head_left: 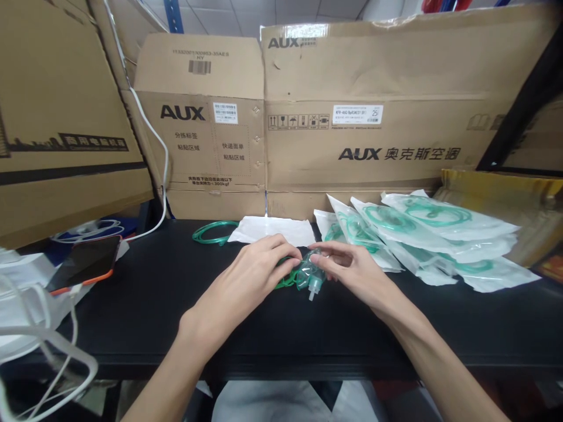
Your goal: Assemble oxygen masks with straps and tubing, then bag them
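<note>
Between my hands, just above the black table, is a clear green-tinted oxygen mask (304, 278) with a pale connector (314, 285) pointing down toward me. My left hand (264, 264) pinches a bright green elastic strap (288, 280) at the mask's left side. On the other side, my right hand (345, 264) grips the mask's edge between thumb and fingers. Behind my hands lies a white paper pouch (275, 230), with a coil of green tubing (213, 232) touching its left end. My fingers partly cover the mask and strap.
Several white pouches with green tubing (422, 228) overlap at the right on the black table (246, 334). A phone (90, 264) with an orange edge rests at the left among white cables (48, 334). Tall cardboard (352, 76) walls the back; a yellowish bag (501, 199) stands far right.
</note>
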A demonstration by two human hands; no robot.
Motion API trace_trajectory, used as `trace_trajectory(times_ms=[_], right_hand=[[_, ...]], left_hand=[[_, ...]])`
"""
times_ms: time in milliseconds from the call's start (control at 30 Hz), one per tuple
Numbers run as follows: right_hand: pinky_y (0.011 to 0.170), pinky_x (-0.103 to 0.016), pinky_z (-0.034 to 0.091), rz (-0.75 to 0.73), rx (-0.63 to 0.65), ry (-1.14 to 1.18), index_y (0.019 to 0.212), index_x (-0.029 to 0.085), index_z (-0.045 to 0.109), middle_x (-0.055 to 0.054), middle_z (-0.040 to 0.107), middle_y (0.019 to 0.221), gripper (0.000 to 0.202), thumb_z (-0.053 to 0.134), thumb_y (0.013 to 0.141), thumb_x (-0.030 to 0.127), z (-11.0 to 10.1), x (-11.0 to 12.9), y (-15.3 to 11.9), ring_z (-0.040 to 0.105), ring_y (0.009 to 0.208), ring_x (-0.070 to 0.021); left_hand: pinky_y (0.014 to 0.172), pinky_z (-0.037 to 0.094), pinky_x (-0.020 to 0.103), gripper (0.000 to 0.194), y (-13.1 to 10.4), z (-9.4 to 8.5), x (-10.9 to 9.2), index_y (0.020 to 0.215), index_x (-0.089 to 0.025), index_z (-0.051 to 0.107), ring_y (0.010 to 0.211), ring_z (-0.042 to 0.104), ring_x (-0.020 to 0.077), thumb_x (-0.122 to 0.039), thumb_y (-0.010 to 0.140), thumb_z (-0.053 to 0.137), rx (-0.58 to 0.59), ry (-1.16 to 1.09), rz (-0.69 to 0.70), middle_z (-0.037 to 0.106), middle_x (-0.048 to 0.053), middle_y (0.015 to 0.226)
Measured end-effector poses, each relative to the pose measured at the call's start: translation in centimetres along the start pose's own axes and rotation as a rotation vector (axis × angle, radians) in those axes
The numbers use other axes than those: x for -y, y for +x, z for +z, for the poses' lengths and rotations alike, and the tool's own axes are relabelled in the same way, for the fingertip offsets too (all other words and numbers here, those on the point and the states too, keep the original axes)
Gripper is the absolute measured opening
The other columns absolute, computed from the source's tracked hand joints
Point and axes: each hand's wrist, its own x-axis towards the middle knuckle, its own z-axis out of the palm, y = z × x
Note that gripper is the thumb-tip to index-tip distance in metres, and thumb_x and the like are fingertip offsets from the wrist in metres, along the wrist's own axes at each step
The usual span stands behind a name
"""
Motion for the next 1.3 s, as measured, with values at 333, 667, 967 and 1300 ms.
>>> trace_trajectory(times_ms=[333,667,967,1300], right_hand=[[0.064,-0.030,0.045,-0.015,0.005,0.004,0.109,0.018,0.077,0.000,0.061,0.075,0.037,0.075,0.086,0.047,0.0,0.7,-0.3,0.054,0.066,-0.0154],[0.063,-0.028,0.047,-0.128,-0.095,0.068,0.119,0.024,0.063,-0.001,0.061,0.095,0.040,0.077,0.087,0.043,0.2,0.6,-0.2,0.057,0.068,-0.0128],[0.084,-0.035,0.053,-0.435,-0.132,-0.260,0.096,0.026,0.075,-0.008,0.058,0.124,0.006,0.069,0.094,0.026,0.3,0.4,-0.5,0.063,0.112,-0.0252],[0.096,-0.040,0.051,-0.542,-0.141,-0.410,0.093,0.024,0.065,-0.009,0.061,0.120,0.017,0.054,0.099,0.013,0.5,0.1,-0.4,0.064,0.112,-0.0242]], left_hand=[[0.088,0.048,0.027,0.020,0.3,0.1,-0.3,0.108,-0.026,0.077,0.097,0.071,0.0188,-0.029,0.104,0.057,-0.047,-0.147,-0.072,0.078,-0.001,0.107],[0.072,0.054,0.026,0.030,0.8,0.9,-0.1,0.119,-0.028,0.080,0.080,0.073,0.0213,-0.042,0.093,0.070,0.043,-0.547,-0.286,0.080,-0.002,0.083],[0.085,0.061,0.032,0.041,1.3,1.5,0.1,0.121,-0.017,0.076,0.092,0.076,0.0219,-0.038,0.087,0.079,0.038,-0.946,-0.403,0.080,0.007,0.109],[0.086,0.062,0.030,0.042,1.4,2.9,-0.7,0.120,-0.016,0.073,0.086,0.075,0.0175,-0.049,0.095,0.069,0.041,-1.070,-0.427,0.077,0.009,0.110]])
